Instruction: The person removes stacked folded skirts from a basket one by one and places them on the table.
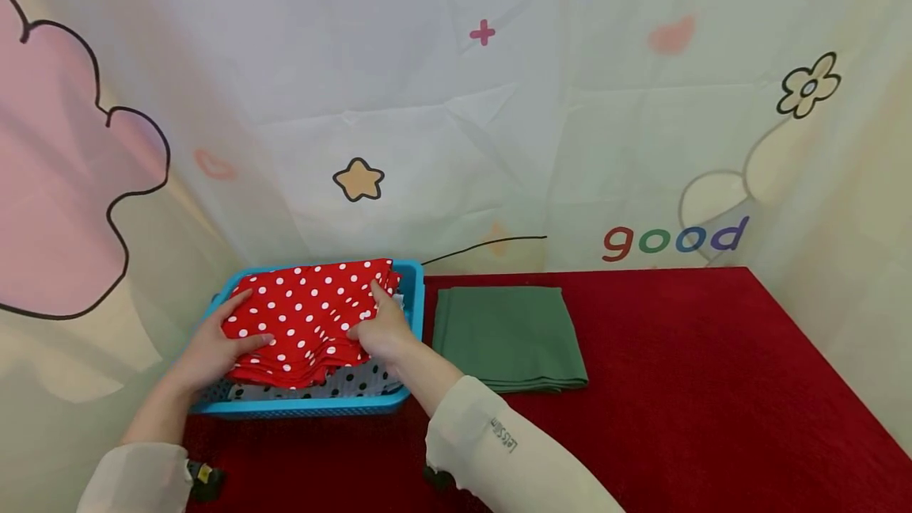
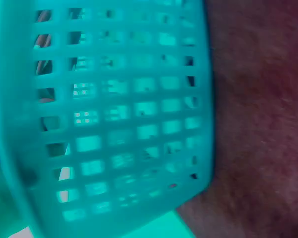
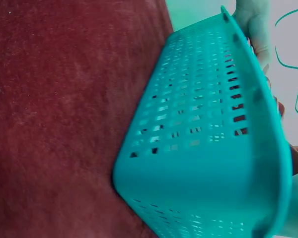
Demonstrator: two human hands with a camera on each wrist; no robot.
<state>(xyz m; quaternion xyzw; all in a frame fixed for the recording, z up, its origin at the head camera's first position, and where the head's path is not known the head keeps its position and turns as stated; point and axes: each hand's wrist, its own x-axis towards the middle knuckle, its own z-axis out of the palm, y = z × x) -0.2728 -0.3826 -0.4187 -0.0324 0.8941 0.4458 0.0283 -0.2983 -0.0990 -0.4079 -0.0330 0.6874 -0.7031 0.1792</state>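
So both hands are on the same folded red polka-dot cloth (image 1: 306, 307). Left hand (image 1: 210, 351) has its left side, thumb laid over the top; right hand (image 1: 386, 331) grips the right side, where the fabric bunches up near the thumb. Some fingers are hidden, so can't tell how they sit underneath. The cloth is over a blue plastic basket (image 1: 299, 408), covering part of its back rim, with a light grey black-dotted cloth (image 1: 359, 378) peeking out below, along the basket's front rim. Both wrist cams mostly just get the basket's holey walls, lol. Basket's at the back left of the red table (image 1: 677, 370). Just beside its right edge there's a folded green cloth (image 1: 506, 331), near the table's back edge. Behind everything hangs a cartoon-print curtain (image 1: 442, 133) reading "good".
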